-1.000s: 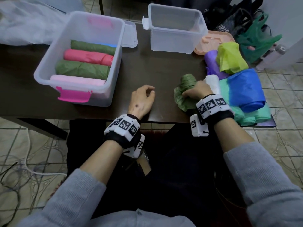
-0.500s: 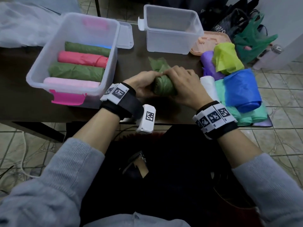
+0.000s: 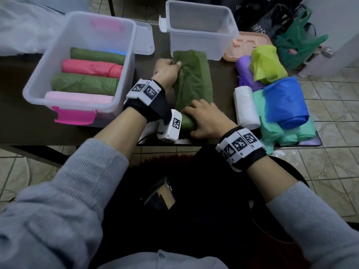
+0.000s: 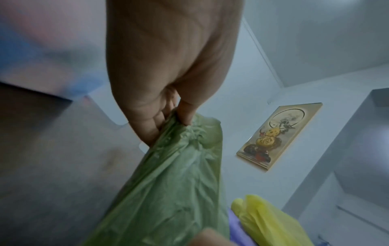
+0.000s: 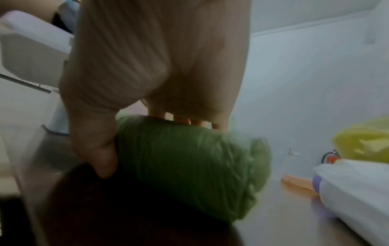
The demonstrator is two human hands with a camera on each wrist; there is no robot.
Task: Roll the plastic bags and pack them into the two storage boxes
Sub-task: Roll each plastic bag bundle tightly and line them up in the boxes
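Note:
A green plastic bag (image 3: 192,78) lies stretched lengthwise on the dark table (image 3: 19,121), between the two clear storage boxes. My left hand (image 3: 168,71) pinches its far end (image 4: 189,133) near the empty box (image 3: 200,30). My right hand (image 3: 206,118) grips the rolled near end (image 5: 185,159) at the table's front edge. The left box (image 3: 77,63) with pink latches holds several rolled bags, green and pink.
Loose bags are piled at the right: yellow-green (image 3: 267,64), purple (image 3: 245,70), blue (image 3: 285,101), mint (image 3: 287,131) and a white roll (image 3: 245,107). A peach lid (image 3: 246,41) and a clear lid (image 3: 143,39) lie by the boxes. Dark bags sit on the floor beyond.
The green bag, bunched between both hands before, is now pulled out long. My left hand moved away to its far end; my right hand drew back to the front edge with the roll.

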